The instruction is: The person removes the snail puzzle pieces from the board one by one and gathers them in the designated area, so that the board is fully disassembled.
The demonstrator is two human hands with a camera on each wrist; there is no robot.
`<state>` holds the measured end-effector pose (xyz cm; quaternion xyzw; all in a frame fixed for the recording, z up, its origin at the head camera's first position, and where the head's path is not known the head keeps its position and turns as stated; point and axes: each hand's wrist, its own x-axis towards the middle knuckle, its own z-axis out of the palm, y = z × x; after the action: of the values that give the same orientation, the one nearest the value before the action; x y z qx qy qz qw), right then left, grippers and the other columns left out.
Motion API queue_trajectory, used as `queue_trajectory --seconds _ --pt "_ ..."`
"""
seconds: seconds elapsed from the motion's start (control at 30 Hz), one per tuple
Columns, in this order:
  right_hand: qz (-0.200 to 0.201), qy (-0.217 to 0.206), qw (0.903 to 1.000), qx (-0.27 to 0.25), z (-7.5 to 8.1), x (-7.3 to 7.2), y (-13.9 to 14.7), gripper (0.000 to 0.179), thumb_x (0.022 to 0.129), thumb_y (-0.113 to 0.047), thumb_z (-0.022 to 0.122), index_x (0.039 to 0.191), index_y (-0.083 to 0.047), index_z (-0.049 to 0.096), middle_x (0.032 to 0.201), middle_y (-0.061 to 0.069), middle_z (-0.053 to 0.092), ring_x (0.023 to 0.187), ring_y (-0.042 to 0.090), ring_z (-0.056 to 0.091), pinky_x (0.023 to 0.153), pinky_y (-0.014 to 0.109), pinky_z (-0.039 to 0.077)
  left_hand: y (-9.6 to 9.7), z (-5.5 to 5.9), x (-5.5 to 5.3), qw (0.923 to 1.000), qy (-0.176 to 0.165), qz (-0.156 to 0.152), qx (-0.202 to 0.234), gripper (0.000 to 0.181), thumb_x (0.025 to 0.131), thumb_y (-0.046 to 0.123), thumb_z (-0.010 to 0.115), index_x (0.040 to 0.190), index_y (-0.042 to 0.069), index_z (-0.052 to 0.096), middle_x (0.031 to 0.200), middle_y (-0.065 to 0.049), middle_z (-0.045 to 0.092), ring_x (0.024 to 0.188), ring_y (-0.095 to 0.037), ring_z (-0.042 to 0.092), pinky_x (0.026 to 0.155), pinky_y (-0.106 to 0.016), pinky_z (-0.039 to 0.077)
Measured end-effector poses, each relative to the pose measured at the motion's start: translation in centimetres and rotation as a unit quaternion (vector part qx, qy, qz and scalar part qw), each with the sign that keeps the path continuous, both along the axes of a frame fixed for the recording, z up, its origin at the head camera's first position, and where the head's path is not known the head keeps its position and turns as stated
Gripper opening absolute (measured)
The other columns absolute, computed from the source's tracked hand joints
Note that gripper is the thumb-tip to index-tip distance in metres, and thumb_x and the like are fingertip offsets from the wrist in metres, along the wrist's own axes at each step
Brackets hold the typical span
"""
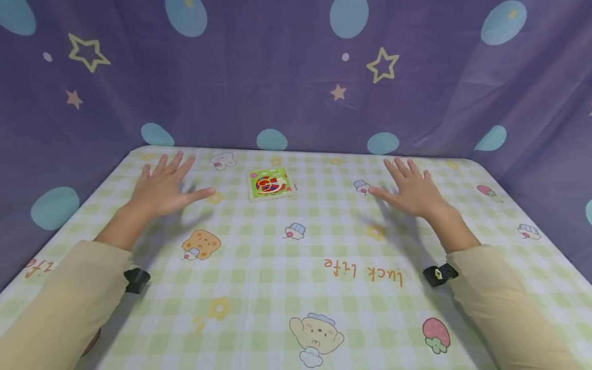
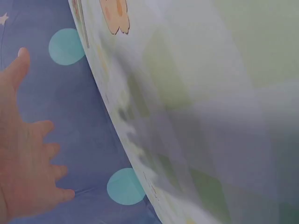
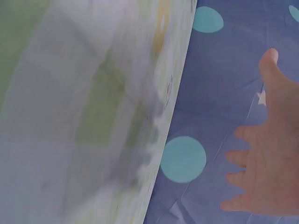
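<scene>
My left hand (image 1: 159, 190) hovers over the left part of the table, fingers spread and palm down, holding nothing. On the other side my right hand (image 1: 413, 191) is held the same way, its thumb pointing inward. Between them, nearer the left hand, a small square wooden puzzle board (image 1: 272, 185) lies flat toward the back; it has a green face with a red and blue snail-like picture. In the left wrist view the left hand (image 2: 30, 154) is raised off the cloth with its fingers apart. The right wrist view shows the right hand (image 3: 273, 154) likewise spread.
A green-and-white checked tablecloth (image 1: 259, 288) with printed cartoons covers the table. Purple curtains (image 1: 296, 77) with stars and teal spots hang behind it and at both sides. Each sleeve has a black wrist strap (image 1: 137, 280) near its cuff.
</scene>
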<state>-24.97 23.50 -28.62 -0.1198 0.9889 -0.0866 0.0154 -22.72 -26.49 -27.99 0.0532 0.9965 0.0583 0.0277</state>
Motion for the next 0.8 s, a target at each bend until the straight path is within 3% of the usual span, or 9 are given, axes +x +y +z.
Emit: queue_trajectory --seconds 0.37,0.5,0.8 --pt "0.052 -0.019 0.9984 0.008 -0.2 -1.6 -3.8 0.092 0.09 -0.071 0.04 0.156 -0.013 0.014 0.162 0.019 0.011 0.149 0.044 0.003 0.116 0.069 0.003 1.4 -0.5 -0.6 0.9986 -0.016 -0.019 0.048 0.101 0.086 0.077 0.039 0.156 0.013 0.003 0.162 -0.018 -0.002 0.148 -0.047 -0.003 0.114 -0.07 0.0" --pt "0.081 -0.033 0.9962 0.002 -0.3 -2.3 -5.3 0.087 0.093 -0.063 0.044 0.156 -0.011 0.014 0.162 0.019 0.011 0.15 0.042 0.004 0.118 0.066 0.003 1.7 -0.6 -1.3 0.9977 -0.02 -0.028 0.059 0.099 0.087 0.074 0.041 0.156 0.012 0.005 0.163 -0.018 -0.001 0.148 -0.046 -0.001 0.115 -0.069 0.004" --pt "0.123 -0.062 0.9896 0.041 -0.3 -3.9 -8.2 0.082 0.094 -0.052 0.052 0.155 -0.01 0.016 0.162 0.019 0.013 0.15 0.04 0.009 0.119 0.063 0.007 3.9 -0.4 -2.4 0.9961 -0.027 -0.057 0.063 0.091 0.091 0.059 0.051 0.155 0.008 0.013 0.162 -0.019 0.005 0.149 -0.044 0.005 0.117 -0.066 0.009"
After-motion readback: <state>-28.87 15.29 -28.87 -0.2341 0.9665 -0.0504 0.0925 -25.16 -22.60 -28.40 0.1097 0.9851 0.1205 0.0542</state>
